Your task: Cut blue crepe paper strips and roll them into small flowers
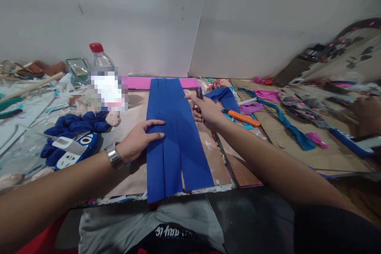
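Long blue fabric strips [171,139] lie lengthwise in front of me, their near ends reaching the table's front edge. Across the left side of the fabric rests my left hand [138,139], thumb and fingers stretched out and pressing on it. My right hand [206,111] is curled at the fabric's right edge, near its far end. A small dark tool [199,93] pokes up from the right hand; its kind cannot be made out. Beside the fingertips sits a pale round thing [187,93], partly hidden.
At left are a blue-and-white glue gun [76,151], bunched dark blue fabric [77,123] and a red-capped bottle [101,55]. A pink strip [137,82] lies along the back. An orange cutter [242,118] and fabric scraps lie right; another person's hand [367,113] is far right.
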Action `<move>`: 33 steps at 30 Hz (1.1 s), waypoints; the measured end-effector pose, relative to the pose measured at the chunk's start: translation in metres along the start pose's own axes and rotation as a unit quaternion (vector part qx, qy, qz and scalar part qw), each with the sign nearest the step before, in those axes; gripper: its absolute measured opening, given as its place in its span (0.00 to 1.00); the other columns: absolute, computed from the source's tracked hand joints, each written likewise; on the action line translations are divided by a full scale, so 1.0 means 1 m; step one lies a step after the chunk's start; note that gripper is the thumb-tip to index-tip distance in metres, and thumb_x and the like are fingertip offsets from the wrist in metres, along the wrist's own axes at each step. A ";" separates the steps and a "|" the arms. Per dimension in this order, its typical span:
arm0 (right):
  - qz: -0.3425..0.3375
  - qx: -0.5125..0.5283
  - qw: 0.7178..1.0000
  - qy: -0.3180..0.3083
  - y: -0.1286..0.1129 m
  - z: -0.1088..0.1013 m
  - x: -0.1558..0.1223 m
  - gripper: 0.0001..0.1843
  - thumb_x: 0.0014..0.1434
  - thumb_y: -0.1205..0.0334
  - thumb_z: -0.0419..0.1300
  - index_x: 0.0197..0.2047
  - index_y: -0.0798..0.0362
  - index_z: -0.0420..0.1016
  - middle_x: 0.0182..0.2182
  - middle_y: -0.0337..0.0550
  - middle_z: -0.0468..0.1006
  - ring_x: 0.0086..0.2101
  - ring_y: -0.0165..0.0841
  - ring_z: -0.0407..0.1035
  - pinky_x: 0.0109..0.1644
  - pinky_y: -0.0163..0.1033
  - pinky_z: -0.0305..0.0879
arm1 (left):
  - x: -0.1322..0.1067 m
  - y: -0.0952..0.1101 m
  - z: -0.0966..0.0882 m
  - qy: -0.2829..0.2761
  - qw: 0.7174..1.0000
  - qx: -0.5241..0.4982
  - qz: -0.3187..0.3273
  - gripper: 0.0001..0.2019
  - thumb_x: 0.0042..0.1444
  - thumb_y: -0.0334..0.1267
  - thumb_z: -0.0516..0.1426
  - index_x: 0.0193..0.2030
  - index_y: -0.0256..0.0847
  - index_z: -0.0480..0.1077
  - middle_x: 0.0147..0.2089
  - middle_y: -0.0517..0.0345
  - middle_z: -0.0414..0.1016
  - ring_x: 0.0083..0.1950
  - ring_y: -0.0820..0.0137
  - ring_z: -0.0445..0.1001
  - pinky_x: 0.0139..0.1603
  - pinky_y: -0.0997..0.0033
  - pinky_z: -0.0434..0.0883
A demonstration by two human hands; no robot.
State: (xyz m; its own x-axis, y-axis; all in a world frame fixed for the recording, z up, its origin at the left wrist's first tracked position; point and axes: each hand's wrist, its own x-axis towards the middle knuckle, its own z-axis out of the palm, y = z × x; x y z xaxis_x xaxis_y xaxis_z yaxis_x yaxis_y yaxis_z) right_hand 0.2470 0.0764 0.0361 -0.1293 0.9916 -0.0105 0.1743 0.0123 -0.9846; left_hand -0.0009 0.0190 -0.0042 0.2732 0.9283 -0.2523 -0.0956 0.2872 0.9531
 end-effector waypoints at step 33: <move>0.326 0.449 0.721 -0.416 0.038 0.040 -0.103 0.20 0.63 0.47 0.67 0.44 0.57 0.71 0.33 0.47 0.84 0.25 0.30 0.79 0.30 0.33 0.73 | -0.016 0.018 0.001 0.044 0.992 -0.071 -0.093 0.45 0.48 0.34 0.70 0.72 0.51 0.61 0.62 0.51 0.77 0.50 0.56 0.83 0.42 0.63 0.84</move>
State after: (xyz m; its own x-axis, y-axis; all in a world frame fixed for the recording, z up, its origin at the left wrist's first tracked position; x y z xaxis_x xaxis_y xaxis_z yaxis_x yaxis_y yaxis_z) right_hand 0.2275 -0.0300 -0.0076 -0.9110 0.3243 -0.2549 -0.1913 -0.8796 -0.4355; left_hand -0.0061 0.0096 0.0173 0.2144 0.8719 -0.4403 -0.1864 0.4791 0.8578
